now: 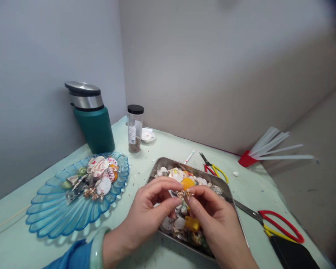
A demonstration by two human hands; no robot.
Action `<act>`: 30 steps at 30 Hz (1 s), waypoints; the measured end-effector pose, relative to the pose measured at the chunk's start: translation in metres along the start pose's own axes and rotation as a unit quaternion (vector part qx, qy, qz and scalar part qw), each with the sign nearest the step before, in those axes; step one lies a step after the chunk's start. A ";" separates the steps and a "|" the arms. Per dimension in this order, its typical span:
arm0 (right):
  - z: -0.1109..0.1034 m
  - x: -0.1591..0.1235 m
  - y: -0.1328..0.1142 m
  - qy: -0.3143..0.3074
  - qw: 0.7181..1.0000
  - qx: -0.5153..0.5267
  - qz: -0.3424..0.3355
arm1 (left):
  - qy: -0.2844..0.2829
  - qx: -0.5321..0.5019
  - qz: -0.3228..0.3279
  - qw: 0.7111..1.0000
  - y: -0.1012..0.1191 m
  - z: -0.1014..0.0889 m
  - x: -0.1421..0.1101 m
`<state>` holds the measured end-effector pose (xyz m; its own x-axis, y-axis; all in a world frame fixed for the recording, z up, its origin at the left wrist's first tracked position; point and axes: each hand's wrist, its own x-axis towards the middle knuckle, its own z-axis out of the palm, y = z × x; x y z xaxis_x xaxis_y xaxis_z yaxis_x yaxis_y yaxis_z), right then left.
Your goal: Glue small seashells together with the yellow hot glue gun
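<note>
Your left hand and right hand each pinch one of two spotted shells above the tray: left's two o'clock, right's ten, neither nearer. Long axes unclear.

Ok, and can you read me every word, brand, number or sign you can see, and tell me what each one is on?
No text can be read clearly enough to quote.
White label on the black-lidded clear jar: printed lines and a barcode, too small and blurred to read.
Green flask: no lettering visible on the side that shows.
</note>
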<state>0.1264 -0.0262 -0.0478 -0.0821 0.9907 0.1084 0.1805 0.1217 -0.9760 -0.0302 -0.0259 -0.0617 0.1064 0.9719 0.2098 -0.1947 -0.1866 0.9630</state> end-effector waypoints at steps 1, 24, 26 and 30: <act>0.000 0.000 0.001 -0.003 1.000 -0.001 0.002 | 0.002 -0.006 -0.005 1.000 0.000 0.000 0.000; 0.001 0.002 0.000 -0.006 0.999 0.007 0.052 | 0.031 -0.066 -0.111 0.991 -0.002 0.000 0.003; 0.001 0.002 0.001 -0.005 0.999 -0.004 0.054 | 0.024 -0.060 -0.082 0.995 -0.002 0.001 0.002; 0.001 0.002 0.004 -0.002 0.999 -0.013 0.049 | 0.016 -0.013 -0.015 1.000 -0.003 0.002 0.000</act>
<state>0.1260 -0.0238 -0.0514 -0.0674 0.9976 0.0126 0.2130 0.0267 -0.9767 -0.0275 -0.0255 -0.0646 0.0816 0.9811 0.1757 -0.2169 -0.1546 0.9639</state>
